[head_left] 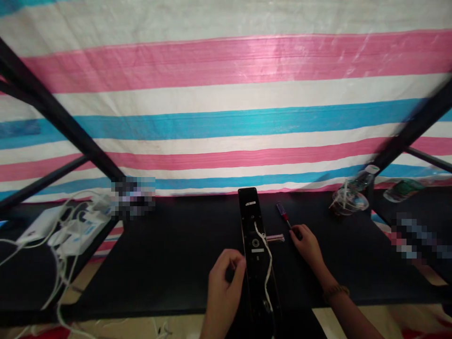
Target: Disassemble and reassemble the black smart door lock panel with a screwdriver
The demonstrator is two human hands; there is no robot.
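A long black panel (251, 212) lies lengthwise on the black table (169, 254), its near end reaching past the front edge. A white cable (270, 268) runs along it, and a small bundle of thin wires (275, 238) sticks out at its right side. My left hand (226, 278) is curled at the panel's left edge, thumb and fingertips close together; whether something small is between them is hidden. To the right, my right hand (305, 242) has its fingers pinched at the shaft tip of a screwdriver (282, 212) with a red and dark handle.
Plastic cups (349, 202) and a clear bottle (367, 176) are at the back right. Another bottle (402, 189) lies beyond the frame post. At the left are power strips (83, 233) with tangled white cables. A striped sheet (226, 122) hangs behind.
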